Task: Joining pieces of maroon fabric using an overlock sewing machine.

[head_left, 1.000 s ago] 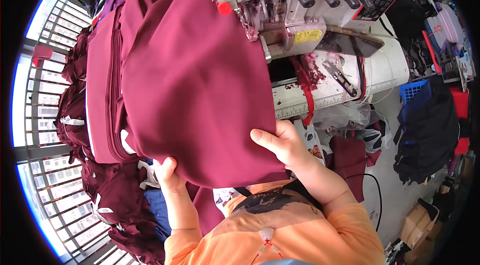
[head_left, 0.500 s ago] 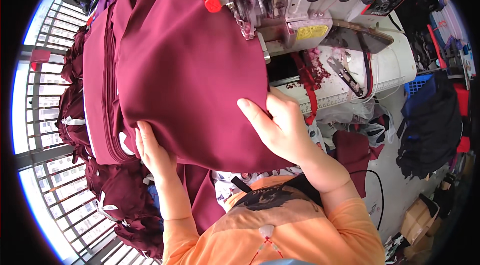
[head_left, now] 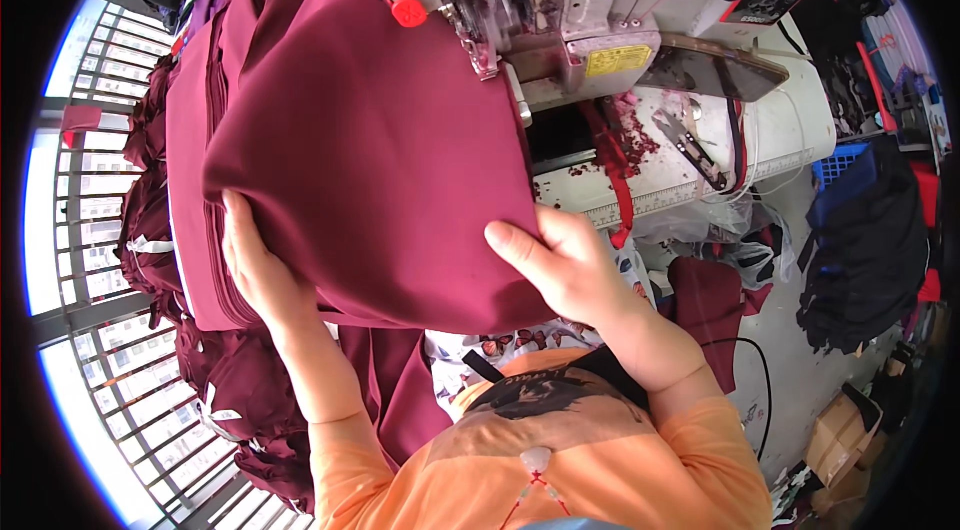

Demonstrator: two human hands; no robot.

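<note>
A large piece of maroon fabric [head_left: 390,150] lies before me, its right edge running up to the presser foot of a white overlock sewing machine [head_left: 545,60]. My right hand [head_left: 565,265] pinches that edge, thumb on top and the other fingers tucked beneath. Under a raised fold at the fabric's left side, my left hand [head_left: 262,265] presses against the cloth, fingers stretched upward and its palm partly covered. Beneath and to the left is a stack of folded maroon pieces [head_left: 195,190].
Thread snips [head_left: 690,150] and a phone [head_left: 715,70] lie on the machine table, near red lint. Bundles of maroon garments [head_left: 245,395] hang along the barred window at left. Dark cloth [head_left: 860,250] and a cardboard box [head_left: 840,435] are at right.
My left hand has moved left and slightly up, pushing up the fabric's left fold. My right hand has shifted slightly down along the edge, still gripping it.
</note>
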